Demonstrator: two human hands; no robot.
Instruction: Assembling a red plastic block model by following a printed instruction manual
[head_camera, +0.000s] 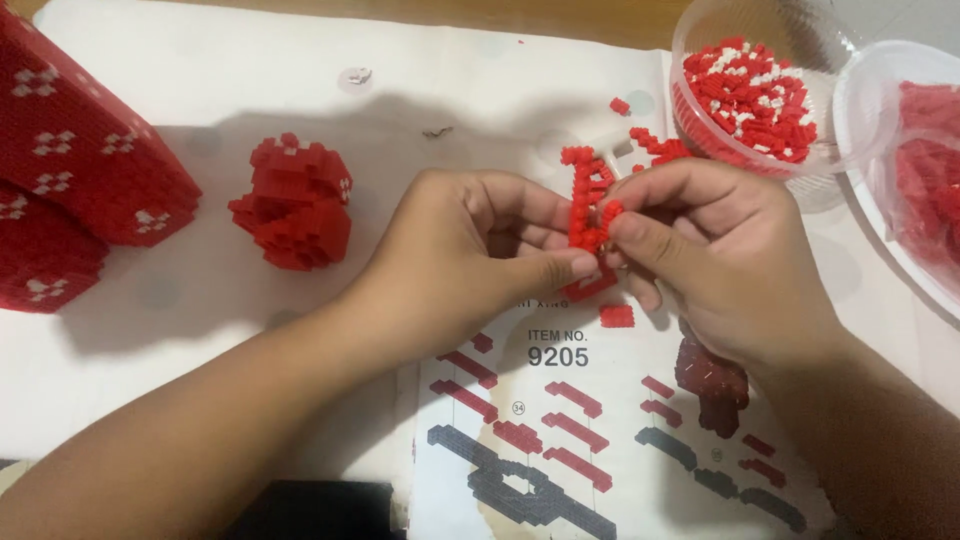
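Note:
My left hand (470, 250) and my right hand (720, 255) meet in the middle of the view, both gripping one small red assembly of tiny bricks (588, 200). The left thumb and fingers pinch its lower part, and the right fingertips press on its right side near the top. A loose flat red brick (616, 316) lies on the paper just below the hands. Under the hands lies a printed instruction sheet (560, 440) with red and grey brick diagrams.
A red brick lump (295, 205) sits left of the hands. A large red built block with white marks (75, 160) fills the far left. Two clear plastic tubs of tiny red and white bricks (750, 95), (925, 170) stand at the top right. White paper (200, 90) covers the table.

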